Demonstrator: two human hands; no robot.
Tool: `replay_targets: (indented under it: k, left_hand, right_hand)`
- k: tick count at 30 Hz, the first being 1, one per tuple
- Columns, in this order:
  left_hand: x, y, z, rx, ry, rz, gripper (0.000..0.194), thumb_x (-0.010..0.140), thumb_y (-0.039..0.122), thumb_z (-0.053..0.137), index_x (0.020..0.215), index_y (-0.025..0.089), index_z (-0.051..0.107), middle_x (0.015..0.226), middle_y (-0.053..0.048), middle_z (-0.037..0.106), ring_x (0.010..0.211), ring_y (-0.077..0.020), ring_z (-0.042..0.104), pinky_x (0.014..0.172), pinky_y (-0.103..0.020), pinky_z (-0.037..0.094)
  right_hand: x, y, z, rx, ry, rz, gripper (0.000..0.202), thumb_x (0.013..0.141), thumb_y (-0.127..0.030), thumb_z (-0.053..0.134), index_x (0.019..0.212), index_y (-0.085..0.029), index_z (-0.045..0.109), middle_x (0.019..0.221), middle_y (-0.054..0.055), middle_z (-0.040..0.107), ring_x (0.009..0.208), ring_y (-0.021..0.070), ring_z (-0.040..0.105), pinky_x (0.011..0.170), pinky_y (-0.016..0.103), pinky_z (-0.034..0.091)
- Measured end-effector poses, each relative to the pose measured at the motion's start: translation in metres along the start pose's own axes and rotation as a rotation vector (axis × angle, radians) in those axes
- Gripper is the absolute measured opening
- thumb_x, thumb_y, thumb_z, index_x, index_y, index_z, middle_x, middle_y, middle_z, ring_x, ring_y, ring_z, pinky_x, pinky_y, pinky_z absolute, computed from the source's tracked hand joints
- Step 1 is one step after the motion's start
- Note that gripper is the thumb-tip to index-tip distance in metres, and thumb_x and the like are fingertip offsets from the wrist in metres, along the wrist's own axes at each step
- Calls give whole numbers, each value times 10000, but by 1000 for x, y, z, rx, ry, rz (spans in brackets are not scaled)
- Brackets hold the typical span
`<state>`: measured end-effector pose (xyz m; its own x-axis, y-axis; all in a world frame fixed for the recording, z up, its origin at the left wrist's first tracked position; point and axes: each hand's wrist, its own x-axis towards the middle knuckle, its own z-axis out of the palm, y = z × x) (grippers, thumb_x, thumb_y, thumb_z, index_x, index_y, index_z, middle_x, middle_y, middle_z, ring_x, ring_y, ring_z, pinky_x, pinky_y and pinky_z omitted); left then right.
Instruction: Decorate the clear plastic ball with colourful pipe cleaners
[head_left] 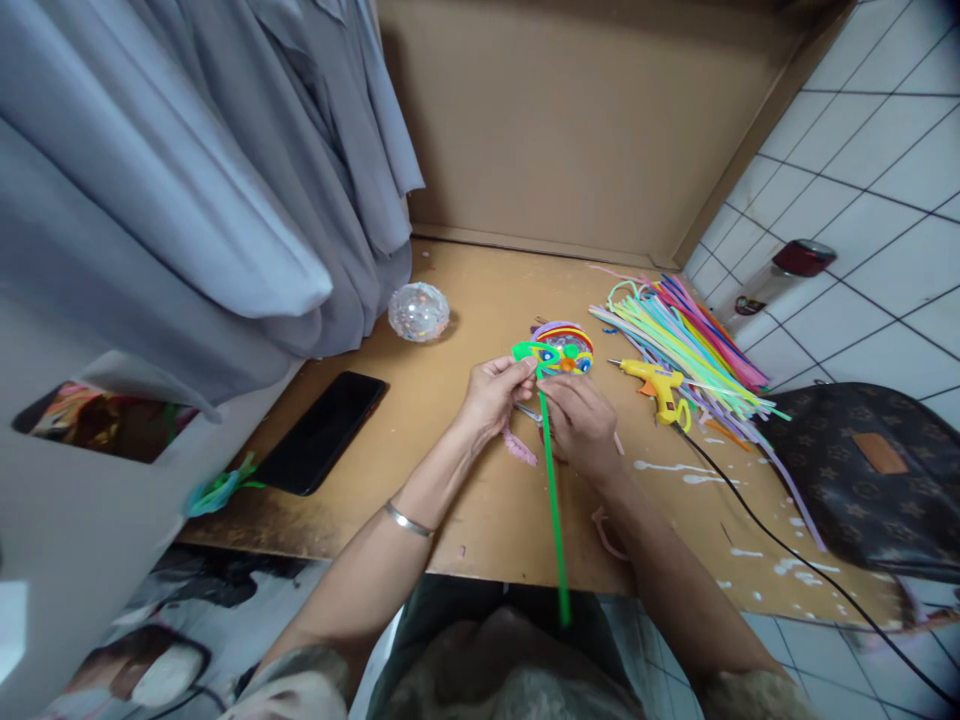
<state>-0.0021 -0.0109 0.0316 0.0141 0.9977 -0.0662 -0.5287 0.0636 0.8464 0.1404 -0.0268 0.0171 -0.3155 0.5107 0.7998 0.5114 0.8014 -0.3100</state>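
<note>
A bright green pipe cleaner (pixel 553 490) hangs down between my hands toward the table's front edge. Its upper end is bent into a loop around a blue-and-yellow piece. My left hand (pixel 489 392) is closed, thumb and finger pinching that looped end. Just below the loop, my right hand (pixel 581 418) has its fingertips pressed on the same pipe cleaner. Right behind the fingers is a clear ball decorated with coloured pipe cleaners (pixel 574 340), partly hidden by the hands. A pink twisted piece (pixel 519 447) lies under my left hand, beside a partly covered metal tool.
On the wooden table (pixel 450 490) are a clear ball (pixel 419 312), a black phone (pixel 322 432), a yellow glue gun (pixel 656 388) with a trailing cord, and a pipe cleaner pile (pixel 690 335). A brown bag (pixel 862 480) sits right; a grey curtain (pixel 300 180) hangs left.
</note>
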Motion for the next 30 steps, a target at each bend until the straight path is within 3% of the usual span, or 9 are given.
replay_targets:
  k: [3,6,16,21,24,30]
  left_hand:
    - [-1,-4,-1,135,7,47,376,578,409,826,562,133,570,485,36,544,417,-40,459,437,-169,364]
    - [-3,-7,-2,267,-14,75,365,617,417,792,551,138,567,470,38,531,413,-49,457,434,-172,360]
    - [-10,1,-4,460,-198,-38,302,683,388,772,699,128,621,551,40,498,475,-62,472,402,-157,396]
    - [-15,8,-2,440,-246,-174,262,722,341,759,753,125,613,548,50,462,495,-79,502,400,-185,475]
    - [-16,9,-1,429,-254,-222,252,721,323,771,752,128,616,536,50,455,483,-83,514,382,-176,474]
    - [-15,5,-3,407,-307,-146,249,694,314,798,676,132,629,535,22,484,452,-84,483,337,-184,453]
  right_hand:
    - [-1,1,-1,-29,7,-81,245,918,-124,505,1008,-237,704,930,70,729,880,191,673,798,344,547]
    - [-1,3,-2,-51,45,-66,213,902,-123,541,966,-234,710,878,54,706,821,186,649,748,339,530]
    - [10,11,-6,319,134,418,20,789,-251,704,785,-231,702,877,27,669,884,187,643,827,362,531]
    - [11,10,-3,597,139,671,124,716,-311,735,773,-215,680,754,-6,679,709,151,635,687,307,537]
    - [12,10,-4,621,156,740,185,681,-354,752,755,-211,661,701,-15,670,637,138,611,618,286,526]
    - [12,12,-6,624,132,790,242,692,-409,746,749,-208,624,653,-29,625,578,114,571,578,269,514]
